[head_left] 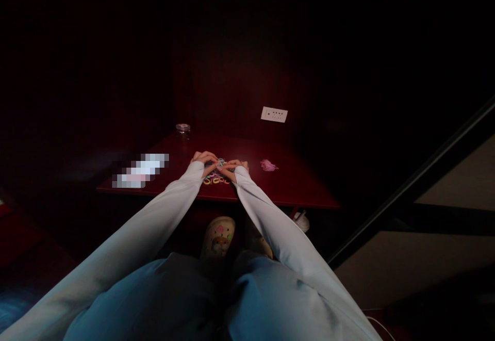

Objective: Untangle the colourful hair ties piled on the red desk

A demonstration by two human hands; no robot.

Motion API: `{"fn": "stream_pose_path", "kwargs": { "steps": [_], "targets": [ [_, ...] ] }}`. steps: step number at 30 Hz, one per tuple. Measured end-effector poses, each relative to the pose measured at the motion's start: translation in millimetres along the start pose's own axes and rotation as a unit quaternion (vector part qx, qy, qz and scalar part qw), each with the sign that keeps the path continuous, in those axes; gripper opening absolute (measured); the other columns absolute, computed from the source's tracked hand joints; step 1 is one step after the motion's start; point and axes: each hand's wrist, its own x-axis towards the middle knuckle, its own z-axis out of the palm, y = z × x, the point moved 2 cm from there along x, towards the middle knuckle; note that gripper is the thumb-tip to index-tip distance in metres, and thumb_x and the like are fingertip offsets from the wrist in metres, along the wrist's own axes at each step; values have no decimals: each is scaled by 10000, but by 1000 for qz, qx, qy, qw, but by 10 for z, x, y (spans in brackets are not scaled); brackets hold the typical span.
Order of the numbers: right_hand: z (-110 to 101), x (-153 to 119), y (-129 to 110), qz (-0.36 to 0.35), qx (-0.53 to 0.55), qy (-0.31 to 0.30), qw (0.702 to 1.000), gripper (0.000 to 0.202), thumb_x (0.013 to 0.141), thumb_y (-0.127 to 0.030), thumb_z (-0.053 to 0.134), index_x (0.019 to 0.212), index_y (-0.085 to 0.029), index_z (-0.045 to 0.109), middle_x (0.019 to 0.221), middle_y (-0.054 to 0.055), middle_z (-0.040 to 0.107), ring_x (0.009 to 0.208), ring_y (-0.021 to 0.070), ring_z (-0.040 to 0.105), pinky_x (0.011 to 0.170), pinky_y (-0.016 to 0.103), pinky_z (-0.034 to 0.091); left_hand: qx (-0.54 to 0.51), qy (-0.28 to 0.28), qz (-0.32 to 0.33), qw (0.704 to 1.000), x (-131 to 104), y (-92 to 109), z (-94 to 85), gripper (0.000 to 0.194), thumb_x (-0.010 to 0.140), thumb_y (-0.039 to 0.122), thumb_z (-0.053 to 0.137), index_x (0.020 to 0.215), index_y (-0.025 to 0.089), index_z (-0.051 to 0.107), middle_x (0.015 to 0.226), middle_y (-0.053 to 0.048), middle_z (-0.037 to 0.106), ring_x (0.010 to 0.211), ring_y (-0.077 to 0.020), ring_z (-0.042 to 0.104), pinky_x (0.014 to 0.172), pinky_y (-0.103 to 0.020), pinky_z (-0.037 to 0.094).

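Observation:
My left hand [204,158] and my right hand [236,166] meet with their fingertips over a pile of small coloured rings [216,180] that look like hair ties, in yellow, pink, purple and pale blue. Fingers and thumb of each hand are pinched together at the middle of the pile. Whatever sits between them is too small and dark to name. To the right of my right hand, apart from it, lies a loose pink bundle of thin bands or strands [268,165].
The dark red table [301,189] stands against a wall with a white socket plate [274,114]. A clear lidded jar [183,131] is at the back left. A bright pixelated patch [142,169] covers something at the left edge. Below show clogs [218,238] and a whitish object [301,221].

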Motion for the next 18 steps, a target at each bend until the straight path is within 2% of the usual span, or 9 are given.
{"fn": "stream_pose_path", "kwargs": {
  "steps": [3,11,18],
  "targets": [
    [3,-12,-2,-14,-10,-15,1000,259,912,-549,681,925,-343,837,1159,-10,708,1198,240,495,1074,421,350,-5,-1,8,1000,11,-2,5,175,857,409,668,792,269,752,1060,-30,756,1009,-250,583,966,-421,422],
    [6,20,68,-14,-5,6,1000,258,921,-527,678,960,-320,827,1122,12,704,1180,247,487,1079,422,335,-9,15,10,1000,0,-8,-1,163,877,388,669,803,256,728,1046,-34,747,996,-245,587,972,-412,426],
    [-23,-9,44,-20,1,11,1000,277,943,-488,657,972,-269,823,1102,26,702,1155,217,495,1089,397,312,-12,10,13,1000,23,-66,-4,173,887,385,654,821,247,736,1054,-39,745,1006,-243,604,981,-421,419]
  ]
}}
